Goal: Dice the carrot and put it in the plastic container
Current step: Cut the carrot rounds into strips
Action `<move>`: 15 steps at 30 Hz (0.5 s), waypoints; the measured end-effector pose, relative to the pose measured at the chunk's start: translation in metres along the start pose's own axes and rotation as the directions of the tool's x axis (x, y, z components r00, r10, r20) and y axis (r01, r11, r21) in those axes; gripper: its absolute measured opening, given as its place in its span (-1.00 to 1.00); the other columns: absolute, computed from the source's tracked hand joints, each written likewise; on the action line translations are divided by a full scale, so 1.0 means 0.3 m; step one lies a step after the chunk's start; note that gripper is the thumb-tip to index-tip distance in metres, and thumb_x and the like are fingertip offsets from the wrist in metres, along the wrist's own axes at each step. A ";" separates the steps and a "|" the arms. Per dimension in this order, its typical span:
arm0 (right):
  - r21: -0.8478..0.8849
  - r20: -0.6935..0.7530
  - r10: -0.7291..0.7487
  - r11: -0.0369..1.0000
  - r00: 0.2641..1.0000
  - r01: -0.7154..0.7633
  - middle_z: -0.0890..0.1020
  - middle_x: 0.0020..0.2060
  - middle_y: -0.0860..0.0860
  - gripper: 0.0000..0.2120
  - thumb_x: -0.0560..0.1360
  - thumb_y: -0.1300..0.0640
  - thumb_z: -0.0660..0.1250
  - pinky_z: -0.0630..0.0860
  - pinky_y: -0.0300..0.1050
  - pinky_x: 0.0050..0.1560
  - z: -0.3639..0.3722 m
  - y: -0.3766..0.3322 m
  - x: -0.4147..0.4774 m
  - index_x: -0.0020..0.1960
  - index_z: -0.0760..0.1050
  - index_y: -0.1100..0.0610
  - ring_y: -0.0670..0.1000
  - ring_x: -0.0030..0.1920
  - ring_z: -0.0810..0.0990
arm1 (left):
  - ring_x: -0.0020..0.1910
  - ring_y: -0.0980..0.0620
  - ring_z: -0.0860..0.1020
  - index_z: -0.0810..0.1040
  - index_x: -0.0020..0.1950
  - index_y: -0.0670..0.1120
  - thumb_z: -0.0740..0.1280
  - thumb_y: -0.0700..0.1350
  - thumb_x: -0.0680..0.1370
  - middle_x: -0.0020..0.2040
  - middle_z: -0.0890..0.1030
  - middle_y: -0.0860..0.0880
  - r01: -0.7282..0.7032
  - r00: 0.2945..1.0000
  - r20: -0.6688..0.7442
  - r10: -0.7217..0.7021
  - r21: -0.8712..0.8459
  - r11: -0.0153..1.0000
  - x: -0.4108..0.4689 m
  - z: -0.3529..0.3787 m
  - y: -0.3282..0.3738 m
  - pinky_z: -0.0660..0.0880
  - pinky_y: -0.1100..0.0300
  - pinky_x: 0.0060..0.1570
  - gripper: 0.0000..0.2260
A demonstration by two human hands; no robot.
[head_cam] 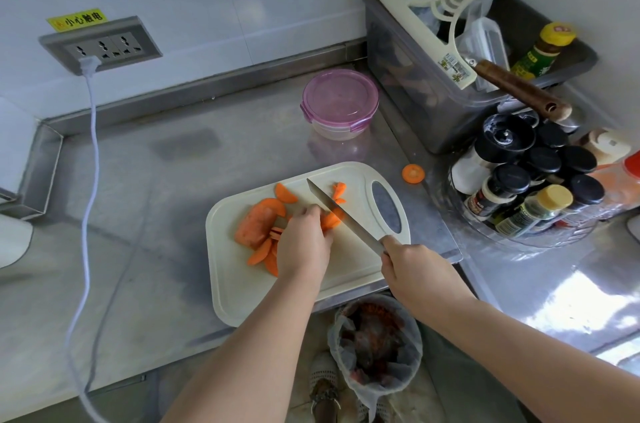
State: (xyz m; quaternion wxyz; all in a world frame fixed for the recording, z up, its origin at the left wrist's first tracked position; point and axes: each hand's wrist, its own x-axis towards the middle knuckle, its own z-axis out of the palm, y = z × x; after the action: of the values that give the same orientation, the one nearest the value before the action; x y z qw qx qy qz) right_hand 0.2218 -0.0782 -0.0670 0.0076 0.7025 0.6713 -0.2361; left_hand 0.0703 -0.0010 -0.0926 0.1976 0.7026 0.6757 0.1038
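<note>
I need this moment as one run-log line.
left hand: holds orange carrot slices on white plastic cutting board | right hand: grips steel knife | pink-lidded round plastic container: lid on

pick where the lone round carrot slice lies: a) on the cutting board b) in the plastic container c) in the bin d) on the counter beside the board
d: the round carrot slice sits on the steel counter, just off the handle end of the cutting board.

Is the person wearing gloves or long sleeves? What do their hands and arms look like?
No gloves and no sleeves. The left hand and the right hand are bare, and so are both arms as far up as the picture shows. No watch or bracelet shows on either wrist.
</note>
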 end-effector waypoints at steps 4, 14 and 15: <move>-0.028 0.021 -0.005 1.000 1.000 0.006 0.41 -0.42 -0.02 -0.89 0.65 0.13 0.04 0.23 -0.15 -0.51 0.009 -0.006 -0.007 0.10 0.32 0.10 0.04 -0.46 0.39 | 0.03 -0.13 0.56 0.52 0.03 -0.13 0.34 -0.10 0.52 0.05 0.58 -0.09 0.028 1.000 -0.003 -0.028 -0.044 0.999 0.001 -0.002 -0.002 0.45 0.07 -0.11 -0.85; -0.045 0.061 0.020 0.999 0.998 -0.017 0.52 -0.30 0.01 -0.90 0.64 0.17 0.08 0.56 -0.02 -0.29 0.011 -0.025 -0.011 0.14 0.29 0.09 0.08 -0.32 0.58 | 0.03 -0.10 0.56 0.56 0.03 -0.15 0.33 -0.12 0.54 0.04 0.62 -0.10 0.021 1.000 -0.004 -0.021 -0.036 0.999 0.000 0.001 -0.011 0.43 0.10 -0.07 -0.86; -0.056 0.063 0.020 0.998 0.998 -0.017 0.53 -0.29 0.01 -0.89 0.63 0.19 0.10 0.57 -0.03 -0.30 0.013 -0.025 -0.011 0.15 0.29 0.10 0.08 -0.32 0.58 | 0.03 -0.11 0.57 0.57 0.02 -0.15 0.33 -0.12 0.54 0.03 0.62 -0.10 0.020 1.000 -0.005 -0.021 -0.035 0.999 0.001 0.001 -0.012 0.43 0.09 -0.06 -0.87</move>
State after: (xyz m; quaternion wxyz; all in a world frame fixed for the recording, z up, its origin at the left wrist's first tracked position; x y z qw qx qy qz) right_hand 0.2135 -0.0819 -0.0670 0.0507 0.7003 0.6705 -0.2395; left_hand 0.0672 -0.0007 -0.0946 0.2092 0.6917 0.6814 0.1156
